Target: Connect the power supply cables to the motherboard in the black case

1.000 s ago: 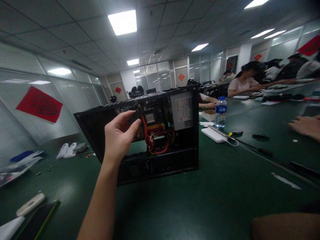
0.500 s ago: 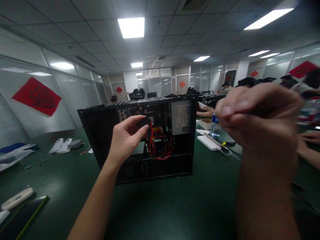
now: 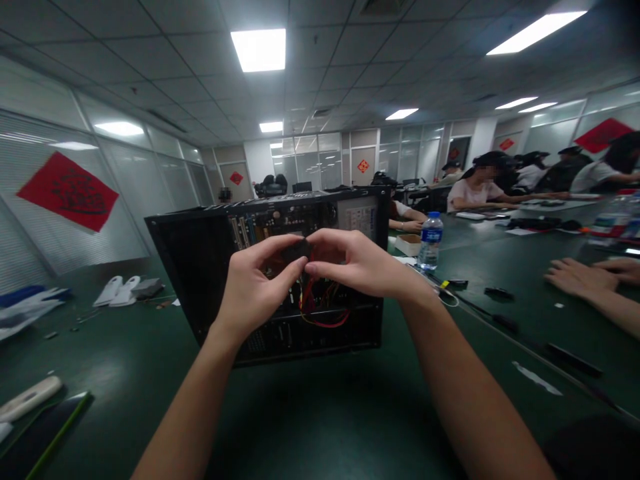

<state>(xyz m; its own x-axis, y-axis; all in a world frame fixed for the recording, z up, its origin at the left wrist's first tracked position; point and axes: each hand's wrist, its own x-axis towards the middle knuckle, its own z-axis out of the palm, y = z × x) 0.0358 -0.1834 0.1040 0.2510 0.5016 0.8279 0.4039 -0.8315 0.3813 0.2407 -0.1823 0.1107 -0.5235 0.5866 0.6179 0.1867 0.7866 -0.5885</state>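
Note:
An open black computer case point(image 3: 175, 267) stands upright on the green table point(image 3: 325, 413). My left hand point(image 3: 250, 283) is closed in front of it, thumb and fingers gripping a small black cable connector point(image 3: 296, 251). From the other side, the thumb and fingertips of my right hand point(image 3: 363, 267) pinch at this same piece, and the fingers hide much of its shape. Red, yellow and black cables point(image 3: 325, 323) hang in a loop beneath my hands. Behind them inside the case are a circuit board point(image 3: 275, 223) and, at the upper right, a silver power supply point(image 3: 357, 212).
To the right stand a water bottle point(image 3: 431, 241) and a small open box point(image 3: 407, 245), with cables point(image 3: 505, 323) nearby. A co-worker's hands point(image 3: 583, 277) rest at the right. White objects point(image 3: 120, 291) and a green-edged dark panel point(image 3: 45, 437) lie left.
My right hand has moved from close to the camera, at the right, in to the connector beside my left hand. The left hand keeps its grip. The view has shifted slightly.

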